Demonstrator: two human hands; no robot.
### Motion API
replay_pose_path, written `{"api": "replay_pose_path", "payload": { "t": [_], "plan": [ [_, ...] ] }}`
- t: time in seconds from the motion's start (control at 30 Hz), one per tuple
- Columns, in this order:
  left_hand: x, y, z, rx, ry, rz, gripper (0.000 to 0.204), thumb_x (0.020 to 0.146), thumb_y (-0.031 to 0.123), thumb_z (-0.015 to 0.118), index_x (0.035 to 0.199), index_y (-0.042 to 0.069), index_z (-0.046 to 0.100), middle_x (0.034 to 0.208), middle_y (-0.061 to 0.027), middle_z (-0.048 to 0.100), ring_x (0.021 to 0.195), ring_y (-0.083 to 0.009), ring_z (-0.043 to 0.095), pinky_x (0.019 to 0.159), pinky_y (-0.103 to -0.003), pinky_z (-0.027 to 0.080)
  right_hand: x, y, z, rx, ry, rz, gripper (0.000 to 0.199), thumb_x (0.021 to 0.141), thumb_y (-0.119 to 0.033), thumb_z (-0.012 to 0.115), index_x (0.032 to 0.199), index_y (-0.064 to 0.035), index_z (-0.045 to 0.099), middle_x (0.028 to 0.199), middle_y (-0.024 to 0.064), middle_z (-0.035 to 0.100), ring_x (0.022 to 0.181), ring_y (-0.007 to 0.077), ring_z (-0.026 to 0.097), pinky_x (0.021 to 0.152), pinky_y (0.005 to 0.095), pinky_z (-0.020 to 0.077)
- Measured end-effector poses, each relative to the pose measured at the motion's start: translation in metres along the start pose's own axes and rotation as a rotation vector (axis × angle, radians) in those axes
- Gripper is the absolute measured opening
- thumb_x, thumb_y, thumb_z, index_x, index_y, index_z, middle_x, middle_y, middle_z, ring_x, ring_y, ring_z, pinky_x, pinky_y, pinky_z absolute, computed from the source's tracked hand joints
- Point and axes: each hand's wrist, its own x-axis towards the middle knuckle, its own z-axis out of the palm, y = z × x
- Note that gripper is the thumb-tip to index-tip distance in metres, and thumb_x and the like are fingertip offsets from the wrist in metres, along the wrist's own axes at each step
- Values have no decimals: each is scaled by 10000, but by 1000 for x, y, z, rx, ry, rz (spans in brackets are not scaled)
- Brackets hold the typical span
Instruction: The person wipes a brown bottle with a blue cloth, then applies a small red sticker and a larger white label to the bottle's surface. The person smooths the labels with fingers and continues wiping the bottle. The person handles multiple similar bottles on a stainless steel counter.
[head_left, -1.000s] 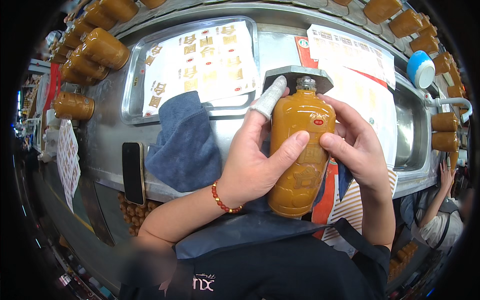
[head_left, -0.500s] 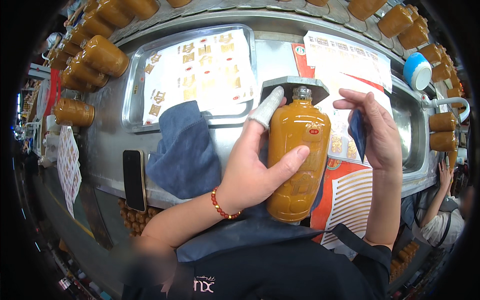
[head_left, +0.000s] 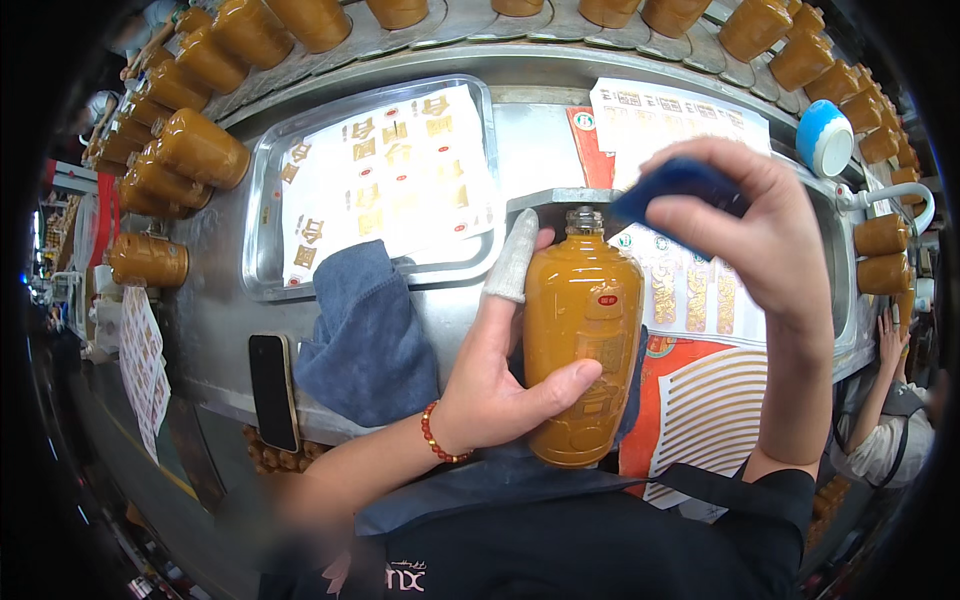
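The left hand is gripping the brown bottle upright in front of the person's chest, thumb across its front and fingers closed behind it. Above the bottle's neck, the right hand is pinching a small blue cloth between closed fingers. Further away, a metal tray is lying on the steel counter.

label sheet – white, gold and red stickers, in metal tray upper left | small red oval label on amber bottle centre | white printed sheets upper right | black phone – dark screen, left edge | sticker sheet far left
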Motion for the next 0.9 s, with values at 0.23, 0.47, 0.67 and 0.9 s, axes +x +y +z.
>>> {"api": "replay_pose_path", "payload": {
  "t": [0.23, 0.47, 0.67, 0.9],
  "plan": [
    [0, 16, -11, 639, 110, 191, 776, 859, 223, 770, 1503, -7, 404, 1478, -175, 409, 1351, -297, 394, 1143, -394, 320, -21, 0, -2, 107, 155, 54, 300, 855, -141, 811, 1105, -9, 712, 950, 43, 722, 854, 102, 687, 763, 223, 560],
    [14, 26, -3, 594, 196, 235, 594, 854, 201, 767, 1376, 4, 562, 1369, -140, 503, 1257, -283, 430, 1093, -389, 347, -47, 8, -4, 266, 141, 244, 359, 852, -63, 795, 1186, -9, 676, 967, 35, 686, 869, 66, 656, 750, 189, 543],
    [12, 22, -3, 557, 199, 214, 603, 852, 186, 767, 1386, 2, 556, 1365, -146, 501, 1266, -284, 432, 1095, -387, 349, -52, 14, 6, 385, 67, 301, 358, 870, -74, 788, 1197, -7, 660, 985, 61, 695, 879, 80, 664, 763, 198, 552],
    [15, 23, -3, 571, 184, 226, 598, 852, 188, 772, 1382, 5, 565, 1344, -150, 513, 1258, -285, 444, 1088, -383, 356, -51, 10, 5, 359, 42, 281, 336, 862, -66, 791, 1173, -2, 679, 1002, 60, 704, 902, 93, 670, 801, 217, 557]
  ]
}}
